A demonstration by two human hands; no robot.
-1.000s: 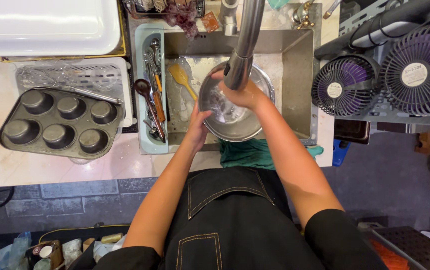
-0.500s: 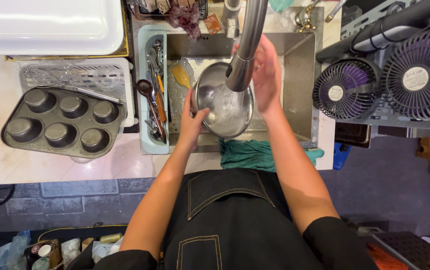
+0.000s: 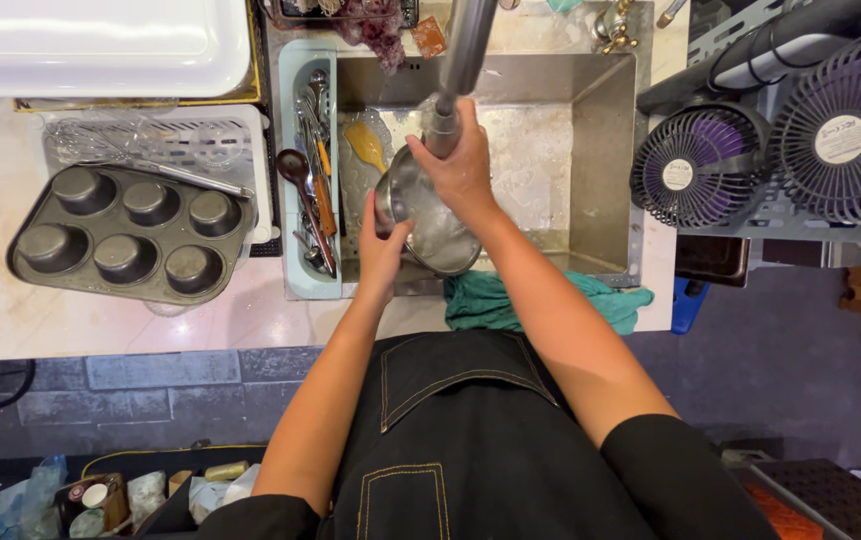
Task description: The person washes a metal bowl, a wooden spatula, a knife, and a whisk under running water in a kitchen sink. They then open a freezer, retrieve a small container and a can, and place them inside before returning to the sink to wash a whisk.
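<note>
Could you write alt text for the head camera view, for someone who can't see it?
Seen from above, a person's left hand holds a metal bowl over a sink while the right hand grips the faucet. A muffin tin sits to the left.

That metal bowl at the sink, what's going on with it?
A person in a black apron holds a metal bowl over the sink. The left hand grips its rim; the right hand is on the faucet head above it. A muffin tin sits on the counter alongside.
</note>
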